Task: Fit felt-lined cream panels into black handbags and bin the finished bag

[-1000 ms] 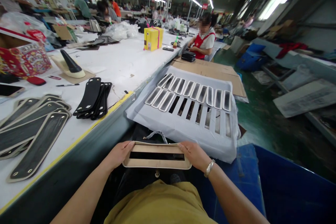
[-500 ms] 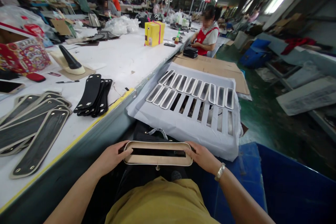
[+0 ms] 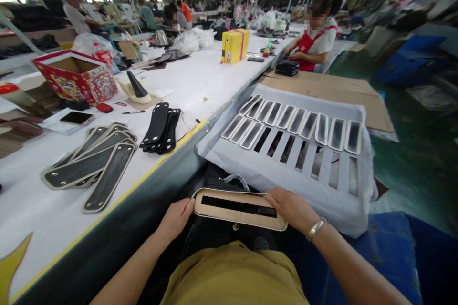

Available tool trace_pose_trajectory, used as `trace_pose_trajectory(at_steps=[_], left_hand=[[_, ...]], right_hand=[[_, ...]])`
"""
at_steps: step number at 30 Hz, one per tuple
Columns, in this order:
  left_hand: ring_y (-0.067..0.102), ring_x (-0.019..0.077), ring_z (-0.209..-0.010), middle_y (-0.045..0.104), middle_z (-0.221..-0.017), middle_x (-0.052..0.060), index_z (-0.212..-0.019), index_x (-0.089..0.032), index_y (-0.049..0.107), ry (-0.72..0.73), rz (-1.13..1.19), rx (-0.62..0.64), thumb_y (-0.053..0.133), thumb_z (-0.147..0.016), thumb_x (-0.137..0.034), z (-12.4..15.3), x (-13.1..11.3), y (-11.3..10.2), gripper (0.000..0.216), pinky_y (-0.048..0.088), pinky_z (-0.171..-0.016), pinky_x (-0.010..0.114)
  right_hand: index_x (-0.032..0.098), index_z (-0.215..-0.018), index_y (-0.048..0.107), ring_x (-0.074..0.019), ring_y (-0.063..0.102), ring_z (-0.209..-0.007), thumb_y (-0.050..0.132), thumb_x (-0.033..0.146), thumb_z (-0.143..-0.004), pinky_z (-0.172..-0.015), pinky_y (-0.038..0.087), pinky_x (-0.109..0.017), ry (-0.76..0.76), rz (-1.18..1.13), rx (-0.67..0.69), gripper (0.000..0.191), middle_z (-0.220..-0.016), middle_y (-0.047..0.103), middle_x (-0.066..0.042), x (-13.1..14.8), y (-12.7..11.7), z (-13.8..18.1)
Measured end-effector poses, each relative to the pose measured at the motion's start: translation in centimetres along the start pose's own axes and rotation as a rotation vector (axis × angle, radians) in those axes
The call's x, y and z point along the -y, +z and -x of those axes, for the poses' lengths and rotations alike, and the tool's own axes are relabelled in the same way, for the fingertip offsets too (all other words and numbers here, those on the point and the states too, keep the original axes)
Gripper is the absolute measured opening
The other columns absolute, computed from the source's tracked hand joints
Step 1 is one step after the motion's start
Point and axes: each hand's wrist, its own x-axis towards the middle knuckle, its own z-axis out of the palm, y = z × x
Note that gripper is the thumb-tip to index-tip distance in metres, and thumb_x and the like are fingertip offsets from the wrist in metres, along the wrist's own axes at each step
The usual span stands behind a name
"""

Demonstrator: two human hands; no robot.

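Note:
I hold a flat beige piece with a long black slot (image 3: 239, 209) level in front of my lap. My left hand (image 3: 177, 217) grips its left end and my right hand (image 3: 292, 208) grips its right end, fingers closed on the edges. A small metal fastener hangs under its near edge. Just beyond it lies a white board (image 3: 250, 171) with slots, holding a row of several similar black-centred pieces (image 3: 296, 124).
To my left runs a long white table (image 3: 200, 81) with stacks of black pieces (image 3: 159, 126), longer edged pieces (image 3: 93, 167), a phone (image 3: 77, 117), a red patterned box (image 3: 77, 76) and a yellow box (image 3: 234, 45). A person in red (image 3: 315, 43) sits further along.
My head has turned left, so everything has shifted right in view. Both hands keep hold of the beige piece, which now tilts slightly down to the right.

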Motion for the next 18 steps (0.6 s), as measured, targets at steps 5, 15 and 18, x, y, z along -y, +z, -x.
trace_pose_trajectory(at_steps=[5, 15, 18], left_hand=[[0.033, 0.0119, -0.054, 0.032, -0.053, -0.005, -0.054, -0.020, 0.031, 0.022, -0.026, 0.092, 0.033, -0.083, -0.048, -0.5, -0.5, -1.4, 0.040, 0.024, -0.055, 0.026], [0.030, 0.0091, -0.039, 0.032, -0.044, -0.007, -0.057, -0.019, 0.043, -0.127, 0.098, 0.245, 0.031, -0.083, -0.055, -1.4, -1.3, -3.1, 0.046, 0.026, -0.040, 0.022], [0.044, 0.0117, -0.045, 0.051, -0.060, -0.003, -0.081, -0.018, 0.055, -0.151, 0.186, 0.140, 0.031, -0.082, -0.061, -1.5, -1.6, -2.8, 0.049, 0.037, -0.042, 0.023]], right_hand=[[0.017, -0.083, 0.062, -0.0214, 0.060, -0.082, 0.026, 0.038, -0.095, -0.078, 0.043, -0.034, 0.021, -0.043, 0.069, 0.043, -0.087, 0.065, -0.008, -0.4, -0.6, -0.6], [0.018, -0.079, 0.065, -0.0187, 0.058, -0.074, 0.034, 0.041, -0.090, -0.067, 0.041, -0.029, 0.037, -0.215, 0.161, 0.040, -0.081, 0.065, -0.006, -0.8, -1.4, -1.0], [0.018, -0.078, 0.067, -0.0182, 0.058, -0.073, 0.038, 0.043, -0.089, -0.066, 0.041, -0.028, 0.023, -0.276, 0.168, 0.040, -0.078, 0.065, -0.004, -1.4, -1.3, -0.9]])
